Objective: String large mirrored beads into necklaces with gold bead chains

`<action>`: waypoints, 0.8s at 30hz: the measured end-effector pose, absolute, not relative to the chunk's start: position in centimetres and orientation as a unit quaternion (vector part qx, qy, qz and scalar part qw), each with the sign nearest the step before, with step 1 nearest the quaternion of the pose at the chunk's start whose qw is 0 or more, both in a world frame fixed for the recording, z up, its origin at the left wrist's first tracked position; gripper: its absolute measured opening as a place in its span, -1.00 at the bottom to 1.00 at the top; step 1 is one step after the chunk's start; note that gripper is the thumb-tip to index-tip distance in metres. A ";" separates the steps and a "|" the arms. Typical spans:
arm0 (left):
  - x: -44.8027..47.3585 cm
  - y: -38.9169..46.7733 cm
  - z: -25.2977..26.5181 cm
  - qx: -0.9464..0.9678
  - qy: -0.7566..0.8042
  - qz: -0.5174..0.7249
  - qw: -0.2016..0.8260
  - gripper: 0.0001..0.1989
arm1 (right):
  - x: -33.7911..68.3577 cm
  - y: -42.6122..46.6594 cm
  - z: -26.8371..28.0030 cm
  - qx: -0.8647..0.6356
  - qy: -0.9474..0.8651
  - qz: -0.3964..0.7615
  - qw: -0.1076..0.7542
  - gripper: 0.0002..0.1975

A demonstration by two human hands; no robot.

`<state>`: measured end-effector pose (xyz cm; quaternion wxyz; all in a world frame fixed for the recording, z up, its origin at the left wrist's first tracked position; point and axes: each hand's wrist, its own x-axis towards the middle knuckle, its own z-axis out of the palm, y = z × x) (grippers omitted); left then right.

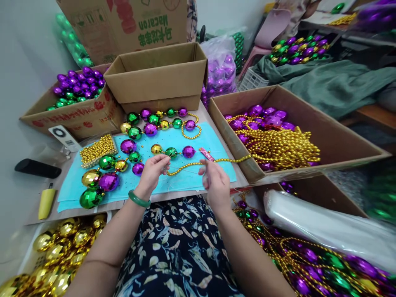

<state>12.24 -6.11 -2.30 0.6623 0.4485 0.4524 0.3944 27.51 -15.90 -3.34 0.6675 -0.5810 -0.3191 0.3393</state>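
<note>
My left hand (154, 170), a green bangle on its wrist, pinches thread at the end of a gold bead string (181, 168). That string runs right, past my right hand, up over the wall of a cardboard box (235, 154). My right hand (216, 181) has its fingers closed near the string; a fine thread seems to stretch between both hands, but what the right fingers grip is hidden. Just beyond lie a gold ball, a green ball (171, 152) and a purple ball (188, 152) in a row, and a pink printed tag (206, 154).
Strung faceted balls (109, 181) lie on the blue sheet (185, 187), beside a block of small gold beads (98, 149). Open boxes (154, 78) stand behind. Gold balls (57, 251) fill a bin at lower left. A plastic-wrapped white roll (328, 227) lies at right.
</note>
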 end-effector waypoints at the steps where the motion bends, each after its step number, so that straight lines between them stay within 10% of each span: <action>1: 12.3 -6.2 -2.4 0.455 0.453 0.401 0.653 -0.71 | 27.1 -16.2 -2.9 -0.563 -0.296 0.393 0.664 -0.63; 12: 13.3 -7.9 -2.2 0.552 0.436 0.404 0.585 -0.81 | 25.3 -14.6 -2.4 -0.387 -0.110 0.711 0.577 -0.63; 24: 12.6 -7.5 -2.5 0.547 0.441 0.420 0.575 -0.79 | 28.0 -15.3 -6.0 -0.557 -0.184 0.444 0.677 -0.65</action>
